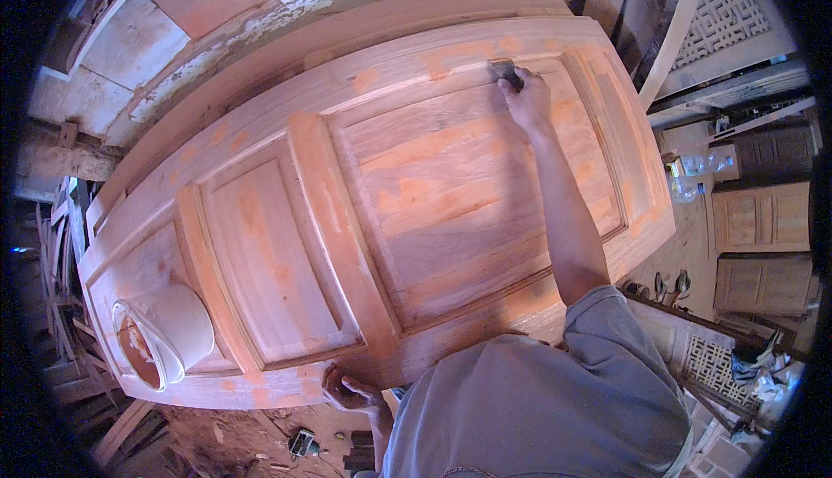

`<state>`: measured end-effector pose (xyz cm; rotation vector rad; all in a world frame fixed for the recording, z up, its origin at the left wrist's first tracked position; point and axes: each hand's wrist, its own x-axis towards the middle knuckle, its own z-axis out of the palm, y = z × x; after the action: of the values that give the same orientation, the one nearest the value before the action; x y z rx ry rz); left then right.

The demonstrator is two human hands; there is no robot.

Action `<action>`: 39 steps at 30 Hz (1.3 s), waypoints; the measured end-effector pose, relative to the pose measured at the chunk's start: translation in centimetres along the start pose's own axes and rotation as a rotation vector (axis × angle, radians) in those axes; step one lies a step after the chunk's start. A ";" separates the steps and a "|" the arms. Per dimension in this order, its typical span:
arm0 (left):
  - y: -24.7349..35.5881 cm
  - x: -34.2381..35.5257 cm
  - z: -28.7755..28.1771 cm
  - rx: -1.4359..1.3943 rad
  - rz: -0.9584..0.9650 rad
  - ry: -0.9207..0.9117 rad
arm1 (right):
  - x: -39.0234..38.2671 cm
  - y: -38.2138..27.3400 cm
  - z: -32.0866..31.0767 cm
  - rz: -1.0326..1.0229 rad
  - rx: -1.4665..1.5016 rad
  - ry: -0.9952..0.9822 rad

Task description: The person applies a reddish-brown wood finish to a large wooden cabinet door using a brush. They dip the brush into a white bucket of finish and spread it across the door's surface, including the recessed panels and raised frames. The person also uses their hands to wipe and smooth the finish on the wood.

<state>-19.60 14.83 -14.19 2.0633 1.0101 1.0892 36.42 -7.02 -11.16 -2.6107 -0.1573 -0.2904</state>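
A large wooden panelled door (433,218) with orange patches on its pale surface lies in front of me. My right hand (524,101) grips a small dark block (504,73) against the raised moulding along the far edge of the large panel. My left hand (347,391) is at the near edge of the door, fingers loosely curled and apart, with nothing visible in them. A white plastic bucket (178,331) with reddish-brown material inside lies tipped on its side on the door's left end.
A peeling block wall (165,27) runs behind the door. Wood offcuts (52,253) are piled at left. At right stand lattice panels (719,19), wooden panels (758,218) and plastic bottles (689,179). A small tool (303,443) lies on the dirt floor below.
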 end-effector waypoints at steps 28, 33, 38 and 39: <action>0.7 0.5 0.0 0.043 -0.011 -0.009 | 0.3 -0.1 -0.7 -0.005 0.033 -0.107; 0.2 0.1 0.0 0.001 -0.020 -0.003 | 0.6 0.7 -0.1 -0.011 0.001 -0.096; 1.0 0.4 0.0 0.027 -0.026 -0.018 | 0.4 0.0 -0.6 -0.013 0.008 -0.109; 1.0 0.4 0.1 0.021 -0.038 -0.017 | 0.3 -0.2 -0.8 -0.007 0.009 -0.113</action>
<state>-19.03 14.62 -13.26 2.0584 1.0520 1.0445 36.58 -7.22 -10.34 -2.6189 -0.2061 -0.1444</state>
